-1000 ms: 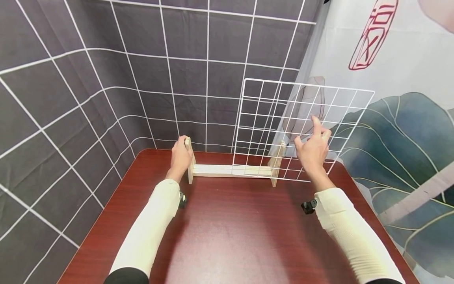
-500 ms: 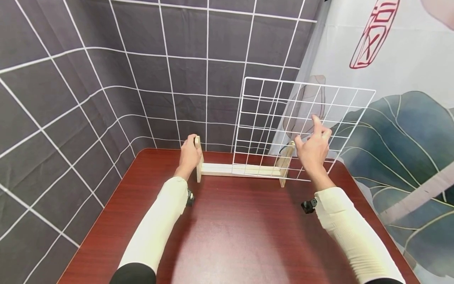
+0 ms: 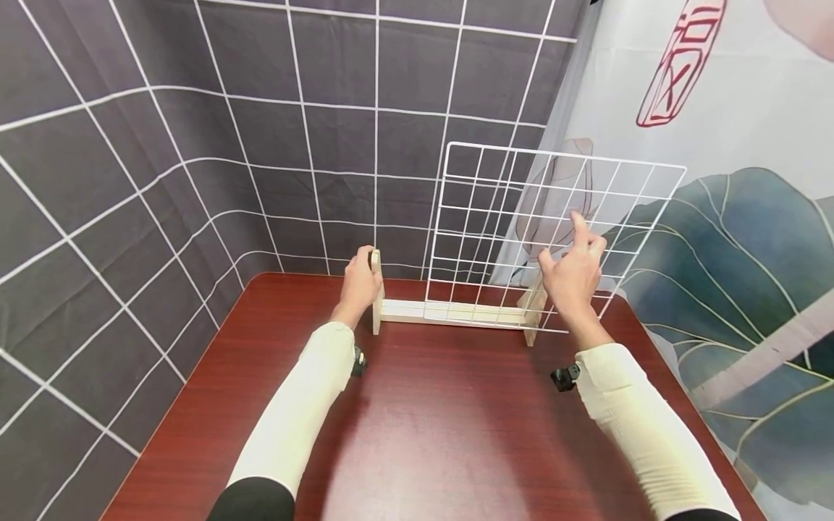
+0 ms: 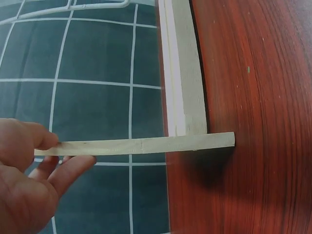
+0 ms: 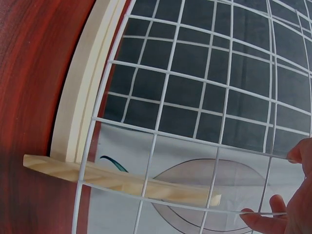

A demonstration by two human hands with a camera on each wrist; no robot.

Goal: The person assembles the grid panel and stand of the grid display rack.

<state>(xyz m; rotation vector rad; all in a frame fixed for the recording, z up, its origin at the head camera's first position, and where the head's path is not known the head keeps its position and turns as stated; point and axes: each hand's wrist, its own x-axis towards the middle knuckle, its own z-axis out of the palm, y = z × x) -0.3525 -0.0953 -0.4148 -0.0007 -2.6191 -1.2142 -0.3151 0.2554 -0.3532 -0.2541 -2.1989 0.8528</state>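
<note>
A pale wooden stand, with a low crossbar [image 3: 456, 312] between two upright end boards, is at the back of the table. My left hand [image 3: 360, 281] pinches the upper part of its left end board [image 4: 141, 146] between thumb and fingers. My right hand [image 3: 573, 271] holds a white wire grid panel [image 5: 156, 132] by its wires near the right side, raised and tilted. The panel's lower left part overlaps the crossbar in the head view. In the right wrist view, the right end board [image 5: 146, 187] shows behind the wires; whether they touch, I cannot tell.
The reddish-brown table [image 3: 430, 420] extends in front of the stand. A dark grey cloth [image 3: 260, 145] with white grid lines hangs behind and at the left. A white cloth with leaf prints [image 3: 749, 253] hangs at the right.
My left hand and the wooden stand have shifted to the right, bringing the right end board behind my right hand. The right hand and the wire grid panel have stayed almost still.
</note>
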